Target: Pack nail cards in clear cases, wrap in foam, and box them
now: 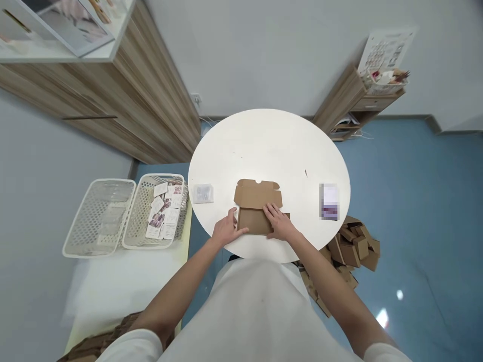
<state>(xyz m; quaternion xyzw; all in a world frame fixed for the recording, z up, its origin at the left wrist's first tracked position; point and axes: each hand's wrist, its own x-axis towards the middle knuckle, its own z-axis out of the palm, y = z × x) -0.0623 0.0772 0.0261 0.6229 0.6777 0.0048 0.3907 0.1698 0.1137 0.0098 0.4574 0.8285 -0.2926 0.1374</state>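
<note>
A brown cardboard box (253,221) lies on the white oval table, its lid (258,193) raised and folded back away from me. The tray of the box looks bare inside. My left hand (226,229) grips the left wall, thumb along the near left corner and fingers at the outer side. At the right end, my right hand (279,222) is closed around the side wall, fingers reaching over near the lid fold and thumb near the front edge. A small side flap (287,215) sticks out beyond the right hand.
On the table, a clear plastic packet (203,193) lies at the left and a blurred white-and-purple pack (329,202) at the right. Left stand two white baskets, one holding printed cards (164,211). Folded cardboard boxes (352,246) are heaped to the lower right.
</note>
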